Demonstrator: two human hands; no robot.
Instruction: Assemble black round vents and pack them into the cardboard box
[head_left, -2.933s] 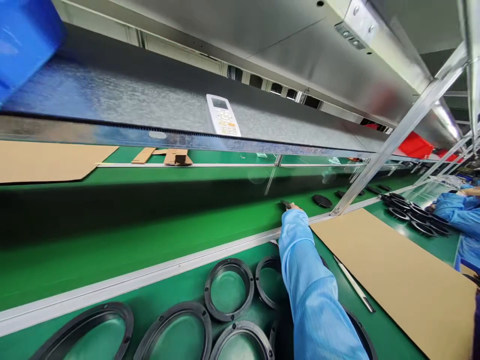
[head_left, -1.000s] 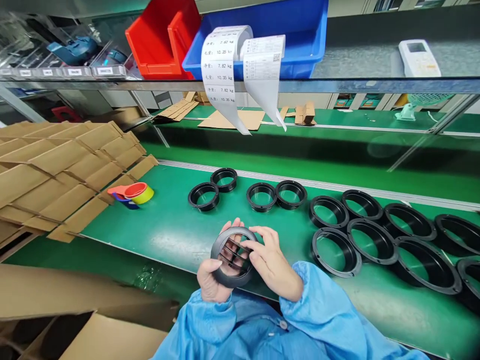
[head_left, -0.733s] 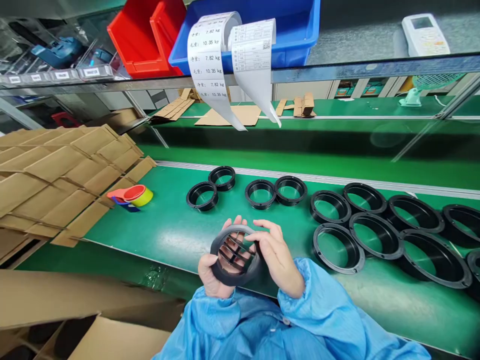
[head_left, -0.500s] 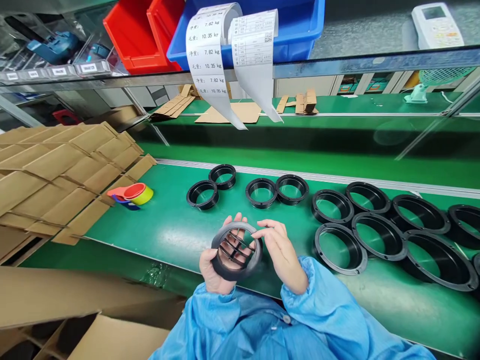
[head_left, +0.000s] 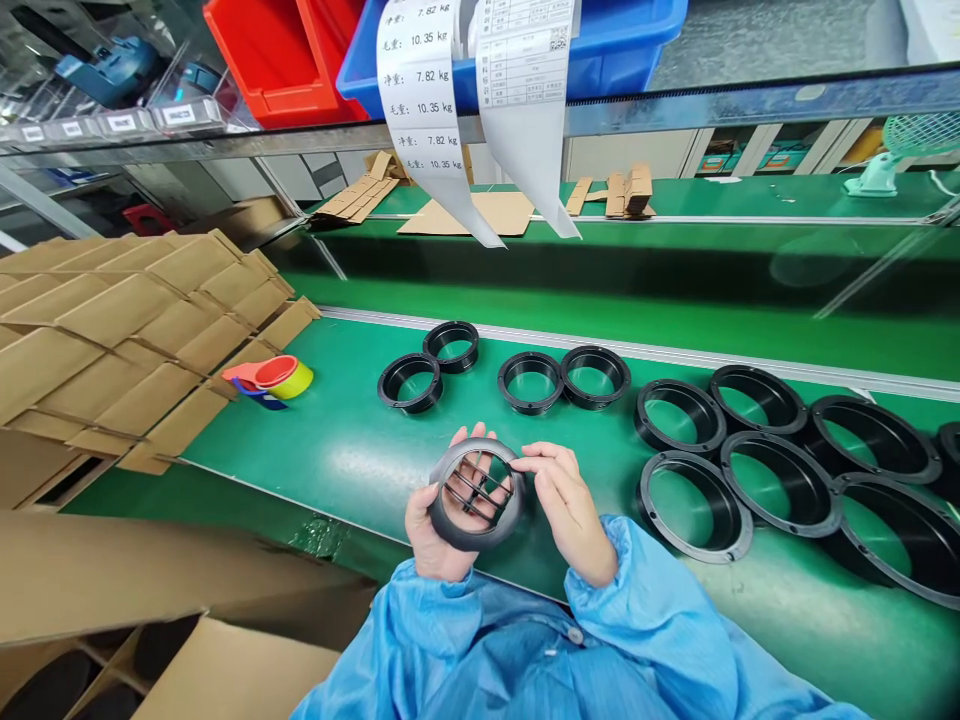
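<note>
- You held a black plastic ring (head_left: pixel 459 533) with a slatted grille across it, lifted just above the green bench (head_left: pixel 337 450) and close to your chest.
- Your left hand (head_left: pixel 431 545) was cupped behind the ring and took its weight, with the fingers (head_left: pixel 470 436) curling up behind the top edge.
- Your right hand (head_left: pixel 570 515) was half open, with its fingertips (head_left: pixel 536 462) on the rim's right side. The pictures didn't show whether it was pinching or just resting there.
- My view: your hold was sound. Best to carry the weight on the rim and keep pressure off the slats, which looked like the weakest part.
- Flanged black rings (head_left: pixel 411 383) sat in rows beyond your hands, with larger ones (head_left: pixel 694 505) to your right.
- Two paper strips (head_left: pixel 415 100) hung in front of the blue bin (head_left: pixel 637 35).
- The left strip read 净重 7.82 kg and 毛重 10.35 kg, repeated down its length.
- The right strip (head_left: pixel 523 60) had a QR code, but its small print was unreadable.
- No brand was legible.
</note>
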